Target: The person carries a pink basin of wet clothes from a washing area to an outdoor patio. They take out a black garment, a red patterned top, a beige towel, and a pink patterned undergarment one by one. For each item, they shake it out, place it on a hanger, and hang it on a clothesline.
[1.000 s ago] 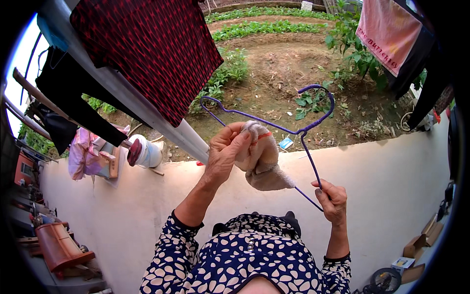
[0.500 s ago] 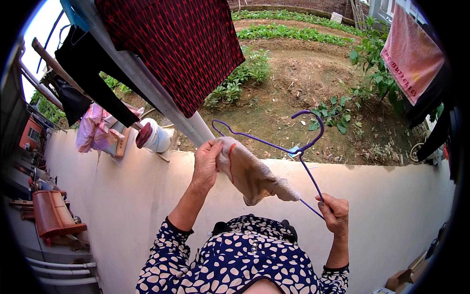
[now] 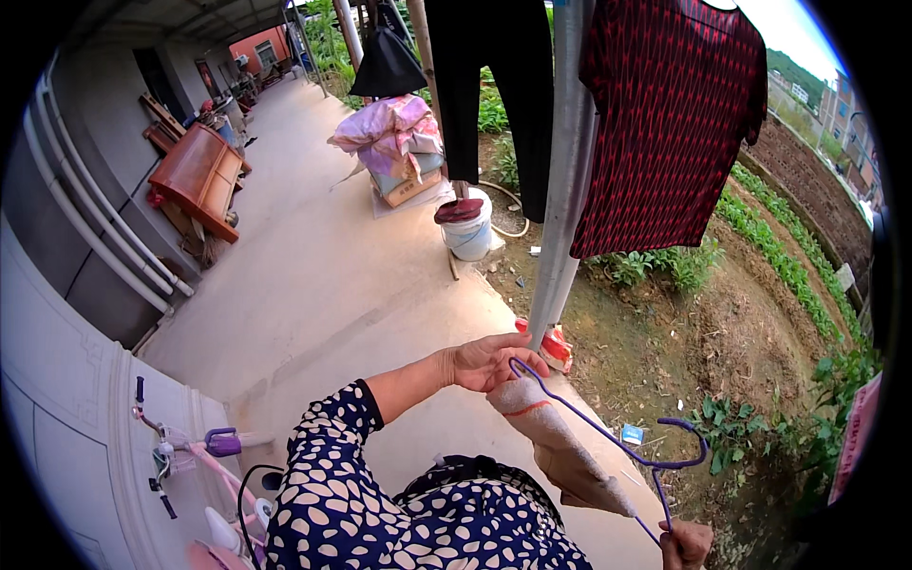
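My left hand (image 3: 489, 364) is closed, pinching the upper end of a pale beige towel (image 3: 560, 442) with an orange stripe. One looped end of a purple clothes hanger (image 3: 603, 429) lies right beside those fingers. Draped over the hanger's lower bar, the towel hangs folded and slanting down to the right. My right hand (image 3: 686, 546) grips the hanger's other corner at the lower right, its fingers partly hidden. The hanger's hook (image 3: 701, 446) points up and away to the right.
A metal pole (image 3: 560, 180) rises just beyond my left hand. Black trousers (image 3: 499, 85) and a red-and-black patterned shirt (image 3: 665, 133) hang beside it. A white bucket (image 3: 467, 233) and stacked bags (image 3: 394, 142) stand farther off. A pink bicycle (image 3: 214, 461) is at lower left.
My view has swung to the left, showing more of the walkway and the bicycle. The hanger and towel now appear lower and farther right. Both hands keep their grips.
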`<action>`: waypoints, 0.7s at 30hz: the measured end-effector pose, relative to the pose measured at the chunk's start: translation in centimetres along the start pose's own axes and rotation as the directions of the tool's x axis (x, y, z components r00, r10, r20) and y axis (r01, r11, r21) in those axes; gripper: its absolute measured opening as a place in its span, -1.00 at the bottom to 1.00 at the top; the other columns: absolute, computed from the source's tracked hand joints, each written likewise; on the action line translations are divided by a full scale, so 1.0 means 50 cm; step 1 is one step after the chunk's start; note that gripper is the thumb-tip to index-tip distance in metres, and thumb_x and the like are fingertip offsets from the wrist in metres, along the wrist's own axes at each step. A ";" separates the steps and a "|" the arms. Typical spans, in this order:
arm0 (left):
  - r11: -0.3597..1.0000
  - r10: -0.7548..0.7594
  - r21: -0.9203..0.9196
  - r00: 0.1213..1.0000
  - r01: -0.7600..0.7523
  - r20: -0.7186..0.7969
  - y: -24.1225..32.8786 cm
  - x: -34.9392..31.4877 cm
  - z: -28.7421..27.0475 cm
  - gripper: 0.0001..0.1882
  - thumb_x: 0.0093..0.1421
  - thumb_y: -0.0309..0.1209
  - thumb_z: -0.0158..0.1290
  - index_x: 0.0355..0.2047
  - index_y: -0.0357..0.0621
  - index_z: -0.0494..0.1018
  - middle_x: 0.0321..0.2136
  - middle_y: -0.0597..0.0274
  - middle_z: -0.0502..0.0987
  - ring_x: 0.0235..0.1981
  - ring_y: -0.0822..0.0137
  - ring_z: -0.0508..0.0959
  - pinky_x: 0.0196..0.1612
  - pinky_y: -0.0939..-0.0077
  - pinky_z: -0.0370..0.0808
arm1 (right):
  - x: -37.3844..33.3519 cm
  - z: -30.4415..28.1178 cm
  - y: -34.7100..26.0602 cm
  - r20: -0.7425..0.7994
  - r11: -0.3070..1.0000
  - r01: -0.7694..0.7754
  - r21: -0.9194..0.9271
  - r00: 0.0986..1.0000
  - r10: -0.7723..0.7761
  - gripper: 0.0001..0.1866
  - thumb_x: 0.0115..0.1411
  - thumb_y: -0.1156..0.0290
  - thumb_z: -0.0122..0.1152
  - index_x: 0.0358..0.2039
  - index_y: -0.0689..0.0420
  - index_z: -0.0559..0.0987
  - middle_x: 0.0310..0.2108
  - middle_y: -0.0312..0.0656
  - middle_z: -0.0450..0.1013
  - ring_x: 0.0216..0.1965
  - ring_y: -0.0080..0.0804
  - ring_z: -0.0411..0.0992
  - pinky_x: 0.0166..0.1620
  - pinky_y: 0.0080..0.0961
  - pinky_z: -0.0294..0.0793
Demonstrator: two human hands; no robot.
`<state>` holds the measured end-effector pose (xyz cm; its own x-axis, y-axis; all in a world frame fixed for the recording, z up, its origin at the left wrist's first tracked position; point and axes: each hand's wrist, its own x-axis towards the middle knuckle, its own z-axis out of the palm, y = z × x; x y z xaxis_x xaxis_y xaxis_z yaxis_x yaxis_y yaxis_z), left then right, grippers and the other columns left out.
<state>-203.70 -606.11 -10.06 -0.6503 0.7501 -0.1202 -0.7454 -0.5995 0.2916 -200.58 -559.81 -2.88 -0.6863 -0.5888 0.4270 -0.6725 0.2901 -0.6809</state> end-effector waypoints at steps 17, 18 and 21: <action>0.215 0.289 0.967 0.937 0.133 -0.194 -0.190 0.001 0.172 -0.62 0.21 -0.23 -0.07 -0.12 -0.30 0.41 -0.46 0.27 0.45 -0.41 0.47 0.38 -0.36 0.62 0.36 | 0.139 0.007 0.027 -0.330 0.609 -0.028 -0.793 0.859 -0.390 -0.83 0.14 0.44 0.11 -0.28 0.24 0.52 -0.36 -0.05 0.41 -0.23 -0.13 0.37 -0.15 -0.32 0.35; 0.228 0.352 0.973 0.927 0.047 -0.127 -0.192 0.001 0.196 -0.64 0.24 -0.24 -0.10 -0.13 -0.30 0.41 -0.48 0.31 0.44 -0.45 0.50 0.36 -0.40 0.62 0.36 | 0.142 0.028 0.022 -0.450 0.574 -0.165 -0.802 0.799 -0.399 -0.81 0.16 0.42 0.11 -0.26 0.24 0.52 -0.32 -0.05 0.41 -0.20 -0.14 0.37 -0.12 -0.31 0.35; 0.425 0.304 0.883 0.887 0.200 -0.347 -0.197 -0.020 0.234 -0.69 0.27 -0.24 -0.14 -0.35 -0.27 0.39 -0.63 0.42 0.27 -0.56 0.59 0.25 -0.53 0.61 0.25 | 0.073 0.121 0.132 -0.886 0.976 -0.191 -0.105 0.464 -0.005 -0.67 0.12 0.30 0.11 -0.10 0.11 0.45 -0.18 -0.09 0.36 -0.19 -0.32 0.34 -0.23 -0.46 0.34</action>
<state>-193.99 -597.71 -1.72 -0.8545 0.3863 -0.3473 -0.3172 0.1413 0.9378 -205.84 -564.61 -9.42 -0.5602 0.3941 0.7286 -0.5548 0.4746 -0.6833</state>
